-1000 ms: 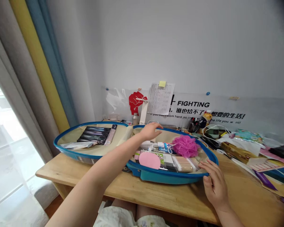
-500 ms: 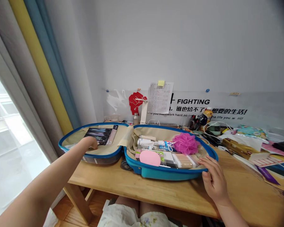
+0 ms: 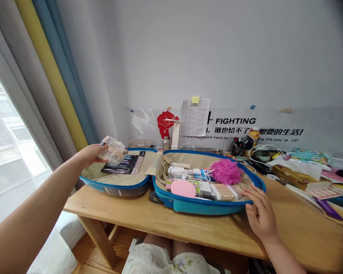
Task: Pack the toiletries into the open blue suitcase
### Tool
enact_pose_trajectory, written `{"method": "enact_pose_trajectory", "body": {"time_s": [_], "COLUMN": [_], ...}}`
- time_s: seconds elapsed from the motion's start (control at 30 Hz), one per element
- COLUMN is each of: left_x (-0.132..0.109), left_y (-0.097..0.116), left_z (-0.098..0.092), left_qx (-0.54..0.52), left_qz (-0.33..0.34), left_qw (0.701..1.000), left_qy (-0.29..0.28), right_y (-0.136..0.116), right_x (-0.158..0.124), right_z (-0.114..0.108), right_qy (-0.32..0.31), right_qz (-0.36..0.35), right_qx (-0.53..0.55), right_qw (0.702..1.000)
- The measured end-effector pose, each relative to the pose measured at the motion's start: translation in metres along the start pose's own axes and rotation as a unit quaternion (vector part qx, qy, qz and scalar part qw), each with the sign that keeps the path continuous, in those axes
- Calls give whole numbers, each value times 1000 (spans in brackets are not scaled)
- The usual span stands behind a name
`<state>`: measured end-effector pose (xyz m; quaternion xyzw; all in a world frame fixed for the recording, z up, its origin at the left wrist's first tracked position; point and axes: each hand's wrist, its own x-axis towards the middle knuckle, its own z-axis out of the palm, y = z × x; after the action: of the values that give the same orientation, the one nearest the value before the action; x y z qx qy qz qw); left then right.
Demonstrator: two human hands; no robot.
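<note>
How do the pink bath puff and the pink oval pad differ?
The pink bath puff is ruffled and bulky; the pink oval pad is flat and smooth. The puff is deeper pink than the pad. The puff sits further back, the pad nearer the front rim. Both lie in the same half of the blue suitcase.

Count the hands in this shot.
2: the left hand holds a printed packet above the open blue suitcase; the right hand rests at its front rim. No other hands show.

Head-worn view, looking forward and down, close above open suitcase (image 3: 200,207)
</note>
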<state>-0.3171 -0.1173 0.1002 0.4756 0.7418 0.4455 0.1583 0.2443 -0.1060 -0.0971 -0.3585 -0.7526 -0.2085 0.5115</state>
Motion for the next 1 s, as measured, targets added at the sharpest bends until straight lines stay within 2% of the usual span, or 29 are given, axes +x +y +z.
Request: {"method": "enact_pose_trajectory", "body": {"time_s": [0.07, 0.13, 0.27, 0.43, 0.53, 0.6, 0.67, 0.77, 1.0], "left_x": [-9, -18, -39, -70, -84, -91, -96, -100, -106], "left_y": [20, 40, 73, 103, 113, 116, 115, 111, 99], "left_z": [16, 44, 123, 222, 268, 290, 307, 320, 317], "left_qx": [-54, -89, -105, -29, 37, 86, 133, 196, 296], "left_qz": [10, 40, 133, 266, 341, 379, 408, 433, 424], "left_qw": [998, 992, 975, 940, 906, 881, 853, 816, 751], "left_qy": [-43, -80, -144, -213, -247, -271, -296, -329, -410], "right_y": [-1, -3, -6, -7, -8, -9, -10, -11, -10], "right_x": [1, 2, 2, 1, 2, 2, 3, 4, 3], "right_z": [-1, -1, -1, -1, -1, -2, -3, -4, -3], "right_qy": [0, 3, 8, 12, 15, 11, 5, 0, 7], "right_qz": [2, 8, 17, 23, 24, 25, 23, 15, 11], "right_qx": [0, 0, 0, 5, 13, 7, -3, -9, -5], "right_qw": [1000, 1000, 1000, 1000, 1000, 1000, 1000, 1000, 1000]}}
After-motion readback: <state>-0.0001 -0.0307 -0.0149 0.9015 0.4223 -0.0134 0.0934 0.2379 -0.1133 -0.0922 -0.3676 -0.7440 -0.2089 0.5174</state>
